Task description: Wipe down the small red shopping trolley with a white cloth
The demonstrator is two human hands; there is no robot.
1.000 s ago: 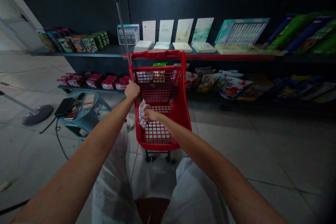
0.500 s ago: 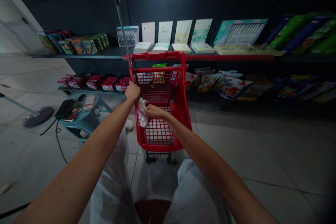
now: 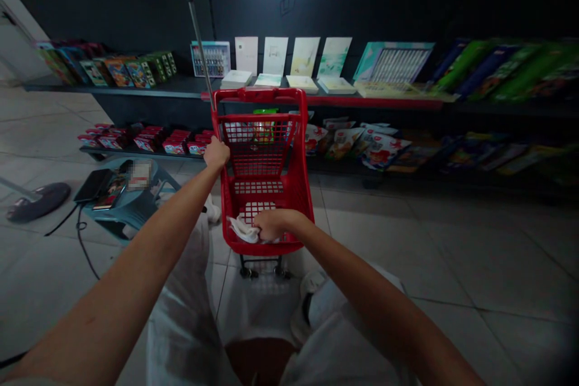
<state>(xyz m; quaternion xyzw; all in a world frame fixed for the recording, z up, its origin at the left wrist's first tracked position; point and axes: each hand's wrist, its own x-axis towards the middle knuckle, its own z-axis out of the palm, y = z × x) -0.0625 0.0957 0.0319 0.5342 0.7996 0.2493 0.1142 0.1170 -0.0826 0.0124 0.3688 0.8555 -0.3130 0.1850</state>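
A red plastic shopping cart (image 3: 298, 181) with a grid basket stands in front of my knees. My left hand (image 3: 217, 153) is closed on its left rim, just below the handle end. Low in the basket, by the near edge, my right hand (image 3: 270, 225) grips a crumpled white cloth (image 3: 244, 230). The cloth lies against the basket's near left part, and its left end spreads out from my fingers. My right fingertips are partly hidden by the cloth.
A blue-grey stool (image 3: 122, 204) holding a black device and other items stands at left, beside a round stand base (image 3: 38, 201). Behind the cart, a dark shelf (image 3: 181, 85) carries books and boxes; snack bags (image 3: 382, 149) lie below. A metal pole (image 3: 201, 51) rises behind the handle.
My right hand has moved the cloth from the basket's left side down toward its near edge. My left hand keeps its hold on the rim. The whole view has shifted slightly.
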